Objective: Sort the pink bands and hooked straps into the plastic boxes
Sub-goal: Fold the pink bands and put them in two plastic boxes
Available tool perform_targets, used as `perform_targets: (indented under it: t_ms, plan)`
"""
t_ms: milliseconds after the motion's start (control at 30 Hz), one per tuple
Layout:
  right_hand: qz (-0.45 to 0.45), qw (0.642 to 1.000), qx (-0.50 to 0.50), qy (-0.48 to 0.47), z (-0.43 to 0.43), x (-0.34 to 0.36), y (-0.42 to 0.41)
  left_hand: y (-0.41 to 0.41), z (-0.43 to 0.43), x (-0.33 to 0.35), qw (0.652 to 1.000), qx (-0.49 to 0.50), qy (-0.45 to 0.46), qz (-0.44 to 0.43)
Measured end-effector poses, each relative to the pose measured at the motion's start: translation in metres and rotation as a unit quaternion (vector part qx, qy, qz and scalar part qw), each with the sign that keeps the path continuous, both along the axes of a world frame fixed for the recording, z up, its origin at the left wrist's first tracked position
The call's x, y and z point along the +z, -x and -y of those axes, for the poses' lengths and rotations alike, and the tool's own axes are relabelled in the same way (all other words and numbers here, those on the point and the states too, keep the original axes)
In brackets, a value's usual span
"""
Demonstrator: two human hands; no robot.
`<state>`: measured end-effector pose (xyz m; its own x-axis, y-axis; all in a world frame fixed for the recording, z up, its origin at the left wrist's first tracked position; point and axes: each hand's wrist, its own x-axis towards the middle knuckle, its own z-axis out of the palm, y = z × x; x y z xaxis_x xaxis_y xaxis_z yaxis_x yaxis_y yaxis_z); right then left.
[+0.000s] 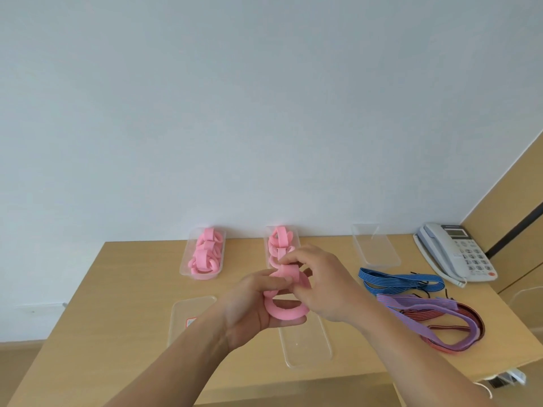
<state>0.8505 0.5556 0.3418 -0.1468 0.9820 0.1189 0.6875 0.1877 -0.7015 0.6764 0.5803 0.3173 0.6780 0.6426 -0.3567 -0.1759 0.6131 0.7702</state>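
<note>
Pink band, a soft looped ring, is held above the wooden table between both hands. The left hand cups it from below, fingers curled round the loop. The right hand pinches its folded top. Straight beyond the grip (right hand nearer) sits the middle plastic box, partly filled with bands. Hooked straps lie to the right.
</note>
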Motion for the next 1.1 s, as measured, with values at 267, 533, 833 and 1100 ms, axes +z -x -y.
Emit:
perform_targets:
  t_ms: [267, 533, 833, 1100]
  plan:
    - [0.051, 0.996, -0.044, -0.063, -0.001, -0.017, 0.037, 0.029, -0.014, -0.014, 0.997, 0.025, 0.048, 0.049]
    - [0.033, 0.997, -0.054, -0.047, 0.001, -0.031, 0.053, 0.048, -0.034, -0.031, 0.999, -0.033, 0.019, 0.039]
    - [0.082, 0.996, -0.008, 0.021, -0.027, -0.056, 0.027, 0.03, -0.063, -0.05, 0.998, -0.031, 0.049, 0.023]
    - [-0.023, 0.998, -0.025, 0.059, -0.079, -0.08, -0.009, -0.002, -0.103, -0.073, 0.995, -0.025, 0.05, -0.081]
